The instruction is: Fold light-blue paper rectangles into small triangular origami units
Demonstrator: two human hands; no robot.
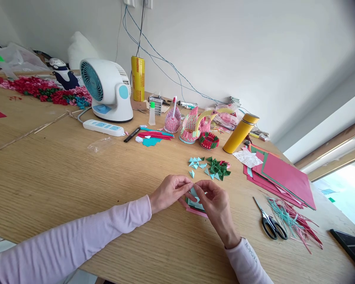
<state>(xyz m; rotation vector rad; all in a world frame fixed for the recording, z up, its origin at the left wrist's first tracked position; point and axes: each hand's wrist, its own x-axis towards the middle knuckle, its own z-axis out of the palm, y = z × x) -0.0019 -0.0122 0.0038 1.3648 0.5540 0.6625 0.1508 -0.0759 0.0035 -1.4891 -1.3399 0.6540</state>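
Observation:
Between my two hands is a small piece of light blue paper (pixel 193 192), partly covered by fingers. My left hand (pixel 171 192) pinches it from the left, thumb and forefinger together. From the other side my right hand (pixel 215 201) pinches it too. Just below the fingers lies a small stack of paper slips (pixel 196 206), light blue on top with pink at the bottom edge. Beyond the hands sit folded light blue triangles (pixel 195 161) and a pile of dark green triangles (pixel 219 167).
Scissors (pixel 270 223) lie at the right by cut paper strips (pixel 296 221), with coloured sheets (pixel 286 175) behind. A yellow bottle (pixel 241 134), paper swans (pixel 192 126) and a red-green paper ring (pixel 209 141) stand farther back. A white fan (pixel 109 90) and power strip (pixel 103 127) are left.

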